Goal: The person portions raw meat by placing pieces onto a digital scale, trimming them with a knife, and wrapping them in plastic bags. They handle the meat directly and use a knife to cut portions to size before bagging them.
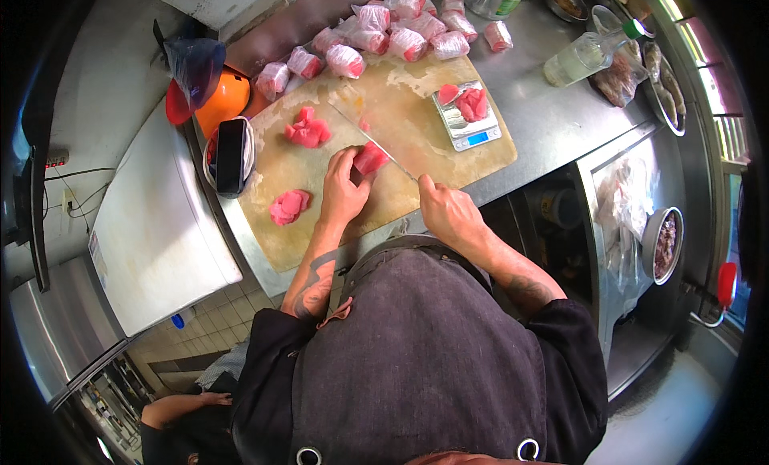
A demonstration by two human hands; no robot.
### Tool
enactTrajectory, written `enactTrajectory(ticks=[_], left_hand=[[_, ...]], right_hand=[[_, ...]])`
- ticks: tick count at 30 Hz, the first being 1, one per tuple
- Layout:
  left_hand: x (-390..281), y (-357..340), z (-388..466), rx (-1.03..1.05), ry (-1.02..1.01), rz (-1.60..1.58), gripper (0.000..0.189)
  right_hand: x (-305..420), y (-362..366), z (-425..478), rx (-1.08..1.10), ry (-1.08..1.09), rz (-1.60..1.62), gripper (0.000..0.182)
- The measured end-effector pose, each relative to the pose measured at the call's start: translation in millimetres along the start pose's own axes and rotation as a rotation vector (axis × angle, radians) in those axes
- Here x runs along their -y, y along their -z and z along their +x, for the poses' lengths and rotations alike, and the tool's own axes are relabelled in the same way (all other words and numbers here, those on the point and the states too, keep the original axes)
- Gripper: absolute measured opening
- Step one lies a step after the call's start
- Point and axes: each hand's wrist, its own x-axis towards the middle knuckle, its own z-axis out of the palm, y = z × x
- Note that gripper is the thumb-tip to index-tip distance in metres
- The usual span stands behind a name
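Observation:
My right hand (450, 215) grips the handle of a long thin knife (384, 149), whose blade lies along the right side of a block of red raw fish or meat (370, 158). My left hand (348, 185) holds that block against the worn cutting board (414, 119). Left of my hands are two piles of red slices, an upper one (307, 128) and a lower one (289, 206). At the right of the board a digital kitchen scale (476, 139) carries more slices (471, 104). Several plastic-wrapped red portions (408, 43) stand along the board's far edge.
A phone (231, 155) stands at the board's left edge, near an orange container (223, 98). On the steel counter at the right are a green-capped bottle (580, 57) and a tray of fish (667, 92). A bowl of dark pieces (663, 246) sits lower right. Another person's arm (180, 408) shows lower left.

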Motion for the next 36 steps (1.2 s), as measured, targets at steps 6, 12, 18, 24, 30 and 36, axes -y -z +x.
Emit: enactTrajectory(ticks=[6, 12, 18, 24, 30, 36], left_hand=[[2.9, -0.6, -0.6, -0.008, 0.007, 0.026, 0.048], [4.7, 1.0, 0.8, 0.001, -0.024, 0.022, 0.05], [13.2, -6.3, -5.2, -0.049, -0.055, 0.075, 0.054], [5.1, -7.9, -4.4, -0.066, -0.038, 0.025, 0.051], [-1.5, -6.1, -6.0, -0.068, -0.003, 0.065, 0.054], [-31.7, 0.4, 16.3, -0.195, -0.139, 0.09, 0.048]], right_hand=[[4.9, -2.0, 19.7, 0.055, -0.025, 0.018, 0.012], [7.5, -5.1, 42.9, 0.044, 0.0, 0.038, 0.013], [-2.8, -4.6, 24.8, 0.12, -0.042, 0.036, 0.013], [-33.7, -11.8, -15.9, 0.149, -0.07, 0.007, 0.011], [-46.9, -5.4, -39.6, -0.031, -0.02, 0.01, 0.023], [-40.1, 22.5, -41.9, -0.264, -0.104, -0.012, 0.043]])
